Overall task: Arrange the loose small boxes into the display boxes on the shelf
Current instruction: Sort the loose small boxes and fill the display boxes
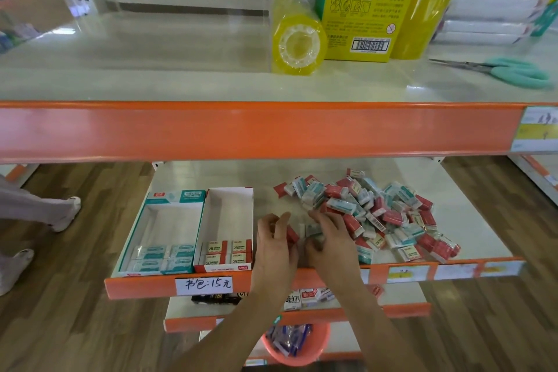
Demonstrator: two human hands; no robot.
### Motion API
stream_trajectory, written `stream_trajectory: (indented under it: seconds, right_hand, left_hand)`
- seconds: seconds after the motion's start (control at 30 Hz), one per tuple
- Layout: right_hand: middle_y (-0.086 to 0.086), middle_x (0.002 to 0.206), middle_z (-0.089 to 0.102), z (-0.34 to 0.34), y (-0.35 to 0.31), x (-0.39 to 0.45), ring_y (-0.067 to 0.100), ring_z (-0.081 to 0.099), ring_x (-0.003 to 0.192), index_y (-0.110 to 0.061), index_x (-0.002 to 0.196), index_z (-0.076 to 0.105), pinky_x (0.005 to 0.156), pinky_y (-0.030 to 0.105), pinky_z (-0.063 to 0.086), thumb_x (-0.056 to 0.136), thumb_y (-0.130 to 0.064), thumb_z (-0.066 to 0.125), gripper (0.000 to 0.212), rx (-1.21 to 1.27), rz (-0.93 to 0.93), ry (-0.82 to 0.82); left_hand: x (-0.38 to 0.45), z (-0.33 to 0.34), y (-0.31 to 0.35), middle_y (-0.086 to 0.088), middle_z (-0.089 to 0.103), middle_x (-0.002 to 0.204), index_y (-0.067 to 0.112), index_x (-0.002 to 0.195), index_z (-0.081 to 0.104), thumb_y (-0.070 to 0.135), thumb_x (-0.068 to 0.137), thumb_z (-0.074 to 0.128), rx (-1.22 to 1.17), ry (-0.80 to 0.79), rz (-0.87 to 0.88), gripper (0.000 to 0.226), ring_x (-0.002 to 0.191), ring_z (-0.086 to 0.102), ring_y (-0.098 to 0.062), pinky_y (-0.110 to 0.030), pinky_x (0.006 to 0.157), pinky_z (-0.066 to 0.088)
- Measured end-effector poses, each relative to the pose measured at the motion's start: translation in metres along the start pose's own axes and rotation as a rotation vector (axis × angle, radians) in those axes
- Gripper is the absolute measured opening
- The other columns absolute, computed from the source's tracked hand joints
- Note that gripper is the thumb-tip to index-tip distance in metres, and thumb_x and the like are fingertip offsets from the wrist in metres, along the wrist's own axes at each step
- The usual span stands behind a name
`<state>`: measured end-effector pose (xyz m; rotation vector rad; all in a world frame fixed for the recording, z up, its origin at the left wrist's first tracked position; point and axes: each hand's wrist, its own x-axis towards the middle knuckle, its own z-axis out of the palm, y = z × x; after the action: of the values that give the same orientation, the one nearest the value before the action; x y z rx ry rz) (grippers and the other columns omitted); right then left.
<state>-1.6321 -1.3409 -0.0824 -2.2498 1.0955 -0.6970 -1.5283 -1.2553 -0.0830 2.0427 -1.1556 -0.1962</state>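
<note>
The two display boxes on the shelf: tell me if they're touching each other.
Touching. The head view shows the teal display box and the red display box side by side, their adjoining walls meeting with no shelf visible between them.

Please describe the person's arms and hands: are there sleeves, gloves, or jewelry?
Both forearms are bare as far as the picture shows; no sleeves are visible. The left hand and right hand wear no gloves. No ring, watch, or bracelet can be seen.

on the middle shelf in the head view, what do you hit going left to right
teal display box → red display box → left hand → right hand → pile of loose small boxes
</note>
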Motion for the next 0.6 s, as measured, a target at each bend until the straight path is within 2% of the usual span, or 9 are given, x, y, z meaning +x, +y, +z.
stream_trajectory:
  seconds: [0.07,0.13,0.23,0.33,0.43,0.5,0.6]
  right_hand:
    - [-0.007,0.128,0.051,-0.0003,0.0004,-0.0001,0.012,0.061,0.098,-0.025,0.13,0.057,0.071,0.02,0.046,0.082,-0.01,0.066,0.051,0.013,0.013,-0.011]
    - [-0.006,0.127,0.053,-0.0006,-0.0003,0.0,0.012,0.059,0.102,-0.023,0.127,0.059,0.074,0.019,0.045,0.082,-0.01,0.066,0.047,0.016,0.016,-0.008]
    - [-0.008,0.124,0.056,-0.0012,-0.0022,-0.0006,0.009,0.059,0.098,-0.022,0.116,0.064,0.072,0.015,0.045,0.081,-0.01,0.067,0.038,0.015,0.005,0.011]
    - [-0.012,0.123,0.057,-0.0013,-0.0022,-0.0006,0.003,0.056,0.099,-0.027,0.114,0.063,0.07,0.006,0.038,0.081,-0.013,0.068,0.036,0.034,0.015,0.019]
    - [-0.014,0.122,0.055,-0.0017,-0.0033,-0.0004,-0.005,0.049,0.098,-0.034,0.12,0.061,0.07,0.005,0.037,0.084,-0.022,0.069,0.039,0.058,0.014,0.034]
    - [-0.016,0.118,0.051,-0.0023,-0.004,-0.0008,-0.009,0.045,0.093,-0.037,0.123,0.06,0.068,0.005,0.038,0.084,-0.028,0.071,0.042,0.071,0.01,0.051]
    - [-0.015,0.116,0.05,-0.0027,-0.004,-0.0015,-0.005,0.052,0.081,-0.038,0.125,0.059,0.067,0.007,0.04,0.082,-0.03,0.071,0.046,0.073,0.015,0.051]
  left_hand:
    - [-0.0004,-0.0004,0.0006,0.01,0.027,0.127,0.03,0.121,0.042,0.011,0.083,0.065,-0.045,-0.024,-0.034,0.049,0.089,0.049,0.006,0.004,0.078,0.032]
    - [-0.0004,0.0002,0.0001,0.011,0.028,0.125,0.03,0.11,0.044,0.012,0.081,0.068,-0.072,-0.029,-0.065,0.041,0.083,0.047,0.014,0.005,0.072,0.033]
    - [0.0006,-0.0003,0.0001,0.013,0.032,0.121,0.03,0.1,0.045,0.013,0.08,0.069,-0.107,-0.028,-0.065,0.036,0.084,0.051,0.005,-0.007,0.077,0.044]
    - [0.0009,-0.0023,-0.0002,0.016,0.043,0.107,0.033,0.095,0.043,0.011,0.079,0.068,-0.138,-0.062,-0.062,0.036,0.085,0.056,-0.002,-0.02,0.077,0.052]
    - [0.0003,-0.0031,-0.0011,0.014,0.05,0.112,0.034,0.11,0.046,0.009,0.08,0.067,-0.142,-0.075,-0.061,0.044,0.095,0.053,-0.002,-0.017,0.084,0.048]
    - [0.0,-0.0032,-0.0009,0.01,0.051,0.118,0.031,0.12,0.045,0.006,0.08,0.064,-0.134,-0.073,-0.046,0.051,0.102,0.052,-0.005,-0.021,0.088,0.048]
    - [-0.0011,-0.0048,-0.0006,0.008,0.053,0.12,0.031,0.129,0.04,0.002,0.081,0.059,-0.137,-0.079,-0.036,0.059,0.109,0.05,-0.009,-0.024,0.091,0.046]
